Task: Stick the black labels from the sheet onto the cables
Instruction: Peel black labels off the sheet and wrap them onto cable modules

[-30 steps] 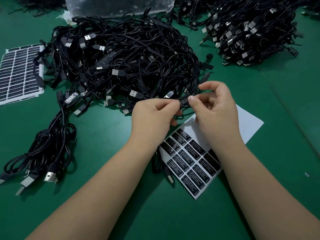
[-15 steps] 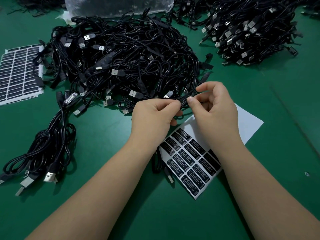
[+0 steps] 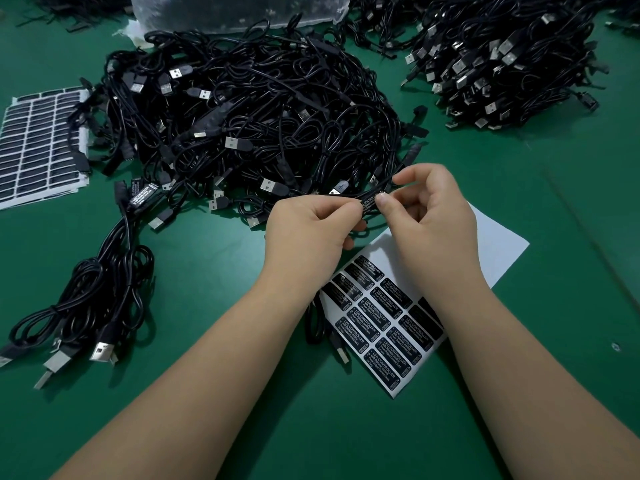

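Observation:
My left hand (image 3: 308, 230) and my right hand (image 3: 433, 216) meet above the green table, both pinching a black cable's controller that bears a black label (image 3: 370, 201) with white print. The right thumb presses on the label's right end. That cable (image 3: 322, 320) hangs down under my left wrist, its USB plug lying beside the sheet. The white label sheet (image 3: 498, 244) lies under my hands, with several black labels (image 3: 381, 323) left on its near half.
A big heap of black USB cables (image 3: 263, 119) lies just beyond my hands, another heap (image 3: 502, 57) at the back right. Labelled cables (image 3: 93, 296) lie at the left. A sheet of peeled label backing (image 3: 38, 143) sits at far left, a plastic bag (image 3: 235, 8) behind.
Both hands have stayed in place. The right thumb has shifted slightly along the label on the cable.

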`<action>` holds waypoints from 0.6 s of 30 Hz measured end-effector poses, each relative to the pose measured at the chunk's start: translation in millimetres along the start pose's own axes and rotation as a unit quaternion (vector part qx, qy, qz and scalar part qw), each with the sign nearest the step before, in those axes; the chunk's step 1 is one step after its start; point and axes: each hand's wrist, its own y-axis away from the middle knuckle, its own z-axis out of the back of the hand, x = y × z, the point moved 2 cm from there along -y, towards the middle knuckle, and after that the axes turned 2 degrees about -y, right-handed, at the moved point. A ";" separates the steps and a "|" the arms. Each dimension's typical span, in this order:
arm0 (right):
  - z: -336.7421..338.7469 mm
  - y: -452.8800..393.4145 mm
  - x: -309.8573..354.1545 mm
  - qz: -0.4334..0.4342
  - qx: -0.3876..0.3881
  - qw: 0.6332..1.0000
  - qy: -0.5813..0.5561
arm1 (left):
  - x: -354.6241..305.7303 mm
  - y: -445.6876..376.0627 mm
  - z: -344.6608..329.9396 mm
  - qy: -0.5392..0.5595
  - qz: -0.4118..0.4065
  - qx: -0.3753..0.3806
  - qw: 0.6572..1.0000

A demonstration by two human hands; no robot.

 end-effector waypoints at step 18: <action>5.8 -3.4 -1.6 -0.035 -0.052 0.998 -0.024 | 4.1 -4.9 2.4 0.039 0.049 0.002 0.998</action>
